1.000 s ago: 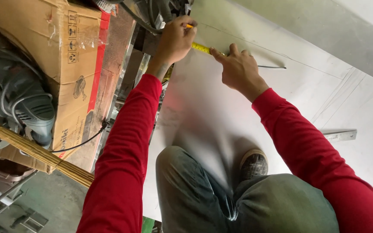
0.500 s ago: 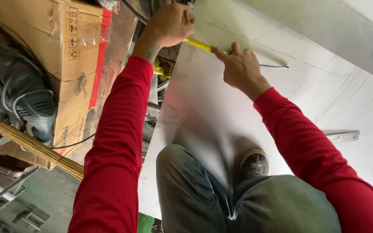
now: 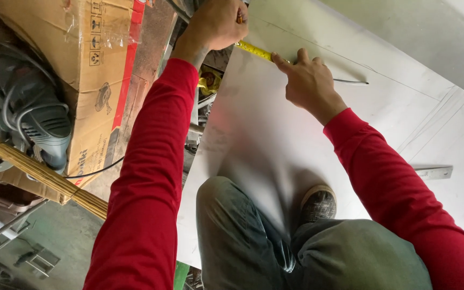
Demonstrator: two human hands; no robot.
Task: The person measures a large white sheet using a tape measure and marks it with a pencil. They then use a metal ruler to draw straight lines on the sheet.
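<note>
head view: left hand (image 3: 218,22) clenched on the yellow tape measure blade (image 3: 253,51) at the far edge of the shiny flat metal sheet (image 3: 275,139), right hand (image 3: 307,83) pinning it flat, measurement seemingly underway, no fresh mark visible.

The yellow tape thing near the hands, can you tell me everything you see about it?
The yellow measuring tape is a thin flat strip with small dark marks along it. Only a short stretch shows. It lies slanted across the near edge of the big white sheet. The left hand is closed around its upper end, hiding whatever case it has. The right hand presses a fingertip on its other end, holding it flat against the sheet.
</note>
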